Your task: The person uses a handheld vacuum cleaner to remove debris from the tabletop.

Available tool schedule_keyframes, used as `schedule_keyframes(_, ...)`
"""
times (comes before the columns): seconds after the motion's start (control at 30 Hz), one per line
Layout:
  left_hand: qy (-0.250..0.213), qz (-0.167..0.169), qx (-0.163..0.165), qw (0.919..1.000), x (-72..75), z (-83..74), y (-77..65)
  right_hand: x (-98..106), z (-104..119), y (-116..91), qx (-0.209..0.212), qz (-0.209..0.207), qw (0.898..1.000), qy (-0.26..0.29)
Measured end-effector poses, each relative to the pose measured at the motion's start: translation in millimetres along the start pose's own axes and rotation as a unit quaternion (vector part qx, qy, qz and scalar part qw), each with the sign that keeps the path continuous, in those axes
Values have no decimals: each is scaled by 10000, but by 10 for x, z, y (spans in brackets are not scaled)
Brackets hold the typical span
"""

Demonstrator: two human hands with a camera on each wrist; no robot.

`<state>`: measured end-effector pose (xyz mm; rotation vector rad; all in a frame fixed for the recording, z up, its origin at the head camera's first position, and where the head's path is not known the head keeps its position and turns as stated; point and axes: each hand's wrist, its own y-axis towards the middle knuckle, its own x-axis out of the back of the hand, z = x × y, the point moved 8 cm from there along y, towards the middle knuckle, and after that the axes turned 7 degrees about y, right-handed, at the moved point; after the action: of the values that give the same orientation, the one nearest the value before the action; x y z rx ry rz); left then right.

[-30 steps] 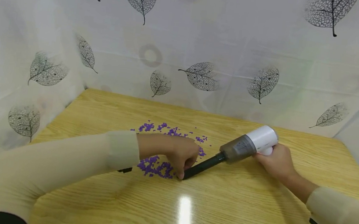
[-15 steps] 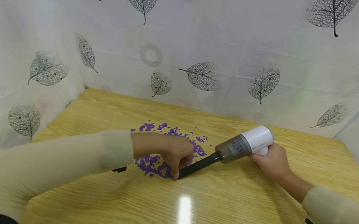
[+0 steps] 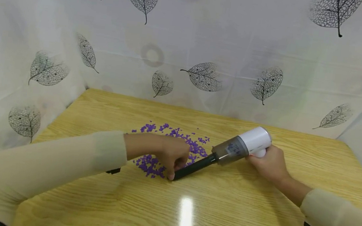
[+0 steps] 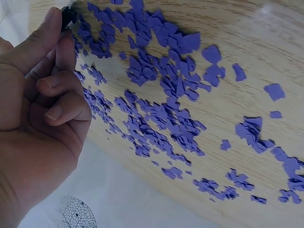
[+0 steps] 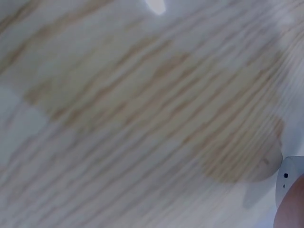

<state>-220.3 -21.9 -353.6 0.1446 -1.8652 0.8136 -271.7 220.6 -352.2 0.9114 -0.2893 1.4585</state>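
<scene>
Pale drapes (image 3: 210, 30) printed with black skeleton leaves and faint rings form the backdrop to a wood-grain tabletop (image 3: 136, 208), where a person in cream sleeves (image 3: 72, 153) handles a cordless-style handheld vacuum (image 3: 217, 157). The right hand (image 3: 270, 162) grips the appliance by its white handle (image 3: 260, 153), just below the white barrel (image 3: 255, 140); the left hand (image 3: 173, 153) pinches the tip of the black nozzle (image 3: 195, 168) between thumb and fingers, its other fingers curled toward the palm. The vacuum slants across the middle of the tabletop, nozzle end low and to the left, barrel raised to the right. Marks on its smoky, see-through canister (image 3: 229, 151) are too small to read. Small purple scraps (image 3: 149, 165) lie scattered beside the nozzle and beyond the left hand, some bunched in clusters, others strewn singly. A bright streak of light (image 3: 186, 221) reflects off the tabletop nearest the person.
</scene>
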Motion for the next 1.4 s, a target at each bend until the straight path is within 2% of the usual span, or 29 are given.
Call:
schedule_keyframes(0.27,-100,-14,47,9999,-3,40,-64,-23,51,-26,-52,-102,9999,50)
schedule_keyframes(0.6,17,-23,5,10000,-26,87,-128,-74,143,-66,-85,-88,9999,95)
schedule_keyframes(0.87,-85,-73,108,9999,-67,155,-210,-130,187,-88,-50,-147,9998,127)
schedule_keyframes(1.23,-73,-260,15,9996,-53,179,-294,-164,249,-128,-62,-225,9993,280)
schedule_keyframes(1.4,-63,-202,-24,9998,-58,195,-333,-196,283,-133,-83,-211,9993,302)
